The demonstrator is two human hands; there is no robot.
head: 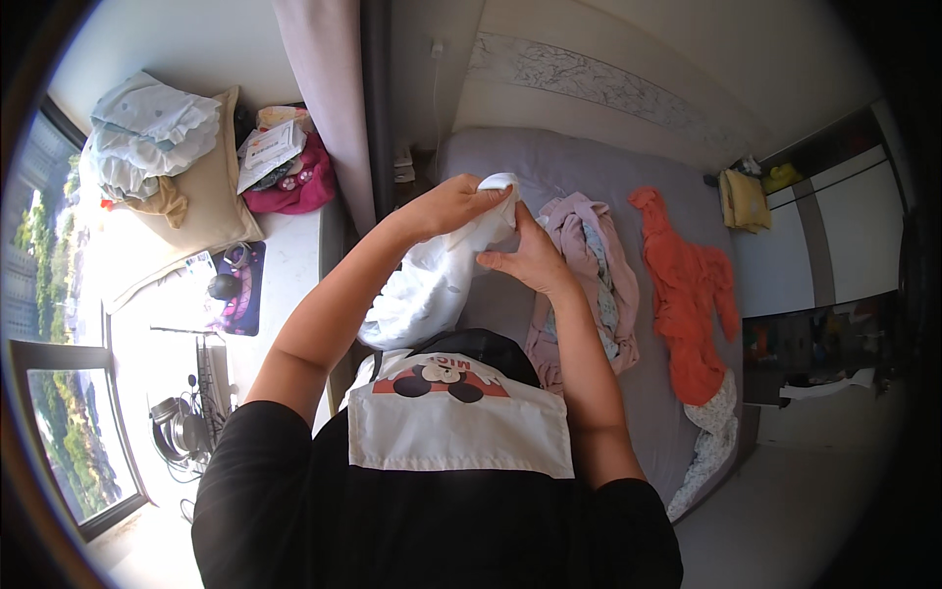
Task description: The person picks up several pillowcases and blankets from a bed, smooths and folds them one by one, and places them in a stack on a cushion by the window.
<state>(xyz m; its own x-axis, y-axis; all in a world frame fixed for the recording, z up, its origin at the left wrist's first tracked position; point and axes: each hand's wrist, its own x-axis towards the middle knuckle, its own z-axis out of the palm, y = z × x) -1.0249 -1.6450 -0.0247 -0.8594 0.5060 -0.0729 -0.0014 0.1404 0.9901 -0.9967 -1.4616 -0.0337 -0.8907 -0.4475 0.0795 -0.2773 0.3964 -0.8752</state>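
Note:
My left hand [458,204] grips the upper end of a white cloth [430,283], with the thumb laid over it. The cloth hangs down bunched, its ruffled lower part close to my body. My right hand [530,254] is at the right side of the same end, its index fingertip by the cloth and its thumb spread apart from it; whether it pinches the cloth is hard to see. Just right of that hand, a pink garment [622,294] with a pale patterned cloth inside lies on the grey bed sheet [500,158]. I wear a light apron [456,442] with a cartoon print.
Further right on the bed lie an orange-red garment [677,294] and a floral cloth [706,442]. A folded yellow cloth [743,200] is at the far edge. On the left, a windowsill desk holds a cushion [213,213], folded ruffled fabric [154,121], a mouse [223,287] and headphones [173,427].

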